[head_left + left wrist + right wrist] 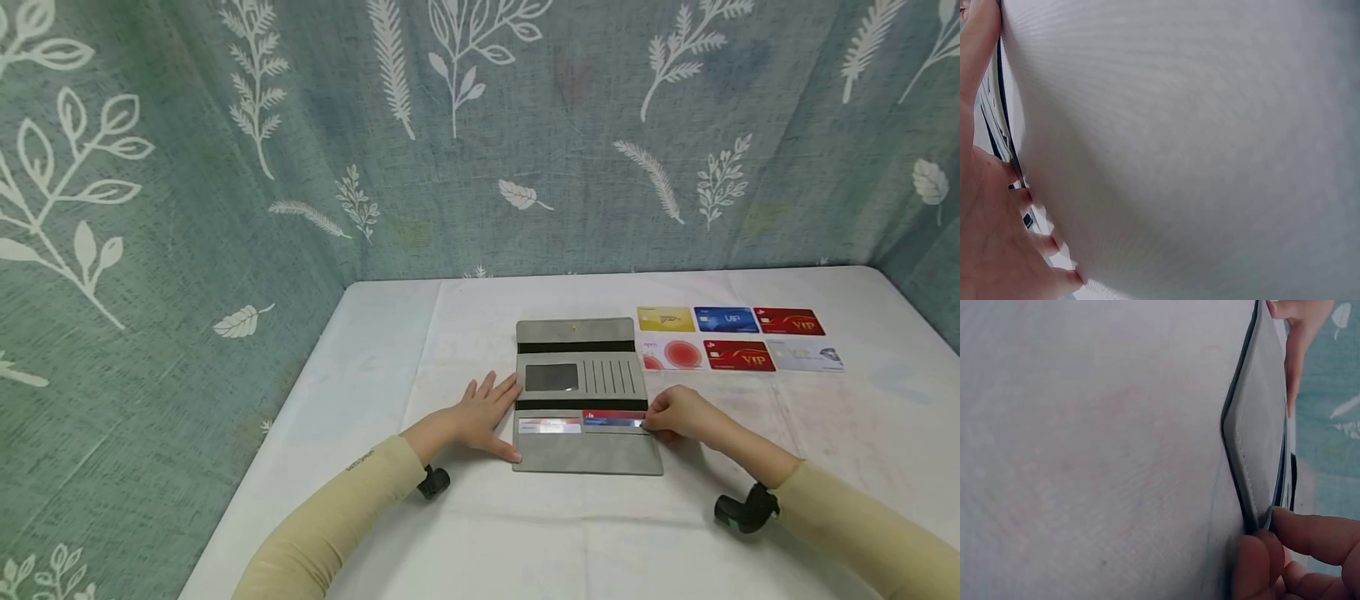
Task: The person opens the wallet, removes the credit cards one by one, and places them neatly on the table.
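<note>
Now my right grip [682, 414] pinches the open grey oblong wallet [588, 454], low-middle in the frame; my left grip [474, 419] touches it, fingers spread. Probably tucking the thin blue card [607, 422]; next needs gentle pushing.

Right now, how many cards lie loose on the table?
6. From left, back row: yellow card, blue card, red card; front row: red-circled card, second red card, silvery card. Others may hide beneath.

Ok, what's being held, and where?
The right hand pinches the open grey rectangular wallet by its right edge; the left hand touches its left edge.
</note>
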Demonstrator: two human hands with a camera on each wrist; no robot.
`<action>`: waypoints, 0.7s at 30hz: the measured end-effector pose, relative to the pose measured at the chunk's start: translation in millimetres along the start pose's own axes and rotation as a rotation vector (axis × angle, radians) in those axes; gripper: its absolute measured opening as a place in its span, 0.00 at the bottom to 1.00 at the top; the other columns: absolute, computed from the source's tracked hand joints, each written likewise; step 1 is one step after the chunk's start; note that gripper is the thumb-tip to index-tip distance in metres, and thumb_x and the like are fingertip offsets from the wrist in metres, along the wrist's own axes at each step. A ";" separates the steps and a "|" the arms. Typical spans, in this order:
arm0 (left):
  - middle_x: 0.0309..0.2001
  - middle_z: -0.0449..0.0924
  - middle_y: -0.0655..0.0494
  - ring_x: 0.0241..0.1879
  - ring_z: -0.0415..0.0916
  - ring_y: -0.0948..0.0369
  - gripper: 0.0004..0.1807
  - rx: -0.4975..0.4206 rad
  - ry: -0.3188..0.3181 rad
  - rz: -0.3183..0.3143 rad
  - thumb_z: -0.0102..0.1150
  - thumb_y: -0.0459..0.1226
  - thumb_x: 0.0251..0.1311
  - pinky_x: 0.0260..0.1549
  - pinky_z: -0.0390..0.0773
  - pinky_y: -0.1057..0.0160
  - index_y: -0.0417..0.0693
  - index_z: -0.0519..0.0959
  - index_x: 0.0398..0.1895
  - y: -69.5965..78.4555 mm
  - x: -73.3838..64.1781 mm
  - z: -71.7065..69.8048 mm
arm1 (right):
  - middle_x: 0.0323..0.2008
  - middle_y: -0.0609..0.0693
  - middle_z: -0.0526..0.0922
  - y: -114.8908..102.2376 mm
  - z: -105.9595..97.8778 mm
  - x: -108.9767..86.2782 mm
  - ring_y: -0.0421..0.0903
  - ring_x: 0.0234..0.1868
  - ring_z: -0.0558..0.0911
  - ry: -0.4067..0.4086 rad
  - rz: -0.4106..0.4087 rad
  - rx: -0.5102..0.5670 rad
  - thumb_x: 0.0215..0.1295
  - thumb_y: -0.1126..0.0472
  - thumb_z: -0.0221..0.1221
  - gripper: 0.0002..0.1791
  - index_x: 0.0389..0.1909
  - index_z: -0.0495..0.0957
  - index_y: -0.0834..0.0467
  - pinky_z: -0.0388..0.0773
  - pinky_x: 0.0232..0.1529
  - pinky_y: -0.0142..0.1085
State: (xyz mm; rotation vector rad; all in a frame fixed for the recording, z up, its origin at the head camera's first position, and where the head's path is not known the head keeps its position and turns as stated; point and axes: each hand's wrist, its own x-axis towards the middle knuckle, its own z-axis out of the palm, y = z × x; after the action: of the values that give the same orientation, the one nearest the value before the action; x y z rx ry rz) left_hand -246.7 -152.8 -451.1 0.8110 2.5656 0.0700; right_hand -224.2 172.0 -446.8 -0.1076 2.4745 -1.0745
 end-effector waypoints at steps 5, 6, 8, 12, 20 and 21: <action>0.73 0.27 0.54 0.70 0.24 0.46 0.63 0.007 -0.007 -0.014 0.59 0.67 0.41 0.64 0.34 0.41 0.48 0.37 0.73 -0.2 1.2 1.1 | 0.19 0.50 0.74 -2.9 2.6 2.4 0.43 0.19 0.72 -0.011 0.019 -0.034 0.58 0.62 0.59 0.09 0.25 0.76 0.64 0.74 0.22 0.31; 0.73 0.28 0.54 0.70 0.24 0.45 0.63 0.010 -0.004 -0.012 0.58 0.67 0.41 0.64 0.34 0.41 0.48 0.37 0.73 -0.2 1.3 1.3 | 0.19 0.51 0.73 -3.8 2.8 3.1 0.44 0.19 0.72 -0.014 0.024 -0.042 0.58 0.61 0.59 0.10 0.24 0.75 0.64 0.74 0.21 0.31; 0.73 0.28 0.53 0.70 0.25 0.45 0.63 0.011 0.001 -0.009 0.58 0.67 0.42 0.64 0.35 0.40 0.48 0.38 0.73 -0.1 1.2 1.3 | 0.18 0.51 0.73 -5.3 2.5 5.0 0.44 0.19 0.72 -0.025 0.038 -0.054 0.57 0.61 0.60 0.10 0.24 0.74 0.64 0.74 0.20 0.30; 0.73 0.29 0.52 0.70 0.26 0.44 0.62 0.018 0.009 -0.001 0.58 0.66 0.42 0.64 0.36 0.39 0.47 0.38 0.72 0.3 0.7 1.0 | 0.18 0.51 0.72 -6.6 -0.3 7.8 0.44 0.18 0.72 -0.059 0.043 -0.069 0.57 0.60 0.61 0.11 0.25 0.74 0.64 0.73 0.20 0.30; 0.73 0.28 0.53 0.70 0.26 0.45 0.63 0.032 0.003 -0.015 0.58 0.67 0.41 0.64 0.35 0.40 0.48 0.37 0.73 0.2 1.6 1.9 | 0.16 0.47 0.69 -5.9 -6.9 10.5 0.41 0.18 0.69 -0.095 0.054 -0.027 0.55 0.54 0.64 0.15 0.21 0.73 0.60 0.68 0.19 0.29; 0.73 0.28 0.53 0.70 0.26 0.45 0.63 0.035 0.004 -0.017 0.58 0.68 0.41 0.64 0.35 0.41 0.48 0.37 0.73 0.1 1.7 2.0 | 0.15 0.47 0.68 -6.0 -7.7 10.1 0.41 0.18 0.68 -0.094 0.056 -0.015 0.55 0.54 0.64 0.15 0.21 0.73 0.60 0.67 0.19 0.29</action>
State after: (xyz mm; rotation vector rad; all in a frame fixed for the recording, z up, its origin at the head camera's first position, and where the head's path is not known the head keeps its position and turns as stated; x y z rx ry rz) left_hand -247.0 -152.0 -453.5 0.8029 2.5840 0.0223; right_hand -237.2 170.6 -441.5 -0.0908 2.3872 -1.0049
